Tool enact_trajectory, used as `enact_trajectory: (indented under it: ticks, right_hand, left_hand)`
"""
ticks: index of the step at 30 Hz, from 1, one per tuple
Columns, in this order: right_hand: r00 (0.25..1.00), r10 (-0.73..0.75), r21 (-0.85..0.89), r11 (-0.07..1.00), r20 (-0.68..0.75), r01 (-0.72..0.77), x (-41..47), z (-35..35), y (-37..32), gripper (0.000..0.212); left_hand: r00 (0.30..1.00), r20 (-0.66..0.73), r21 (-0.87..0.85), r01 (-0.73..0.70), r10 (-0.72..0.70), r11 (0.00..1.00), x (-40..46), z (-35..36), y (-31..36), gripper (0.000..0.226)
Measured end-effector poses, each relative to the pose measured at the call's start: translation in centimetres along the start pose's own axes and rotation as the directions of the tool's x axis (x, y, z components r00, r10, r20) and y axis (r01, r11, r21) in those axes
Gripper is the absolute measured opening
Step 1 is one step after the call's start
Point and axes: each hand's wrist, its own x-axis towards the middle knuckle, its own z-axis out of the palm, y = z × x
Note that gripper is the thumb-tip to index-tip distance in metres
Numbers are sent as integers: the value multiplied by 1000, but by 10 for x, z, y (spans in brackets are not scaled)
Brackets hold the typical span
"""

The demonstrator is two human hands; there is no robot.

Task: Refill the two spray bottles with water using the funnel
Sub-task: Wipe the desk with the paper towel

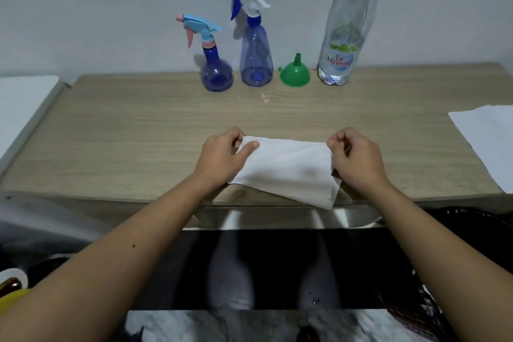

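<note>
Nearest, the left hand [222, 158] and right hand [356, 159] each pinch an end of a white cloth [288, 168] overhanging the surface [138, 133] edge; it could slip off. Beyond lies open room. Farthest, by the wall, stand the capped short spray bottle [215, 64], tall spray bottle [255, 58], inverted funnel [294, 73] and water bottle [342, 44], easily toppled.

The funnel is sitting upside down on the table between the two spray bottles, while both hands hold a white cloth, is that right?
Not quite. In the head view the green funnel sits upside down between the taller spray bottle and the water bottle, not between the two spray bottles. The left hand and right hand do hold the white cloth.
</note>
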Motion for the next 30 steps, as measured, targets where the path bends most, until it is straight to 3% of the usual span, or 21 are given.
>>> enact_trajectory:
  ticks: [3,6,8,11,13,15,18,21,30]
  right_hand:
    - [997,-82,-32,996,9,82,-8,1,4,4]
    - [982,-166,-18,986,-89,165,-15,1,2,24]
    - [961,-234,-13,972,-144,235,-22,2,-6,33]
    - [912,-410,-98,908,-3,408,-39,10,-13,50]
    - [861,-486,-148,850,152,506,-52,18,-12,64]
    - [844,-462,-197,832,271,519,-62,26,-10,73]
    - [857,-376,-332,806,354,490,-75,35,-5,75]
    - [854,-343,-402,771,390,493,-78,40,-6,71]
    - [810,-336,-381,752,480,537,-50,58,-36,78]
  left_hand:
    - [998,10,252,-61,60,966,-3,-4,6,28]
    - [995,-11,222,-95,100,970,-8,-5,5,41]
    - [969,2,199,-241,246,950,-10,-6,2,46]
    - [890,146,220,-456,433,862,-12,-3,-3,55]
    - [836,292,262,-536,464,802,-16,3,-6,63]
    - [792,420,273,-576,443,771,-22,7,-9,71]
    - [782,519,299,-545,346,783,-26,9,-11,83]
    - [779,550,341,-539,301,771,-28,11,-9,86]
    - [826,539,454,-450,165,769,-21,-8,-24,94]
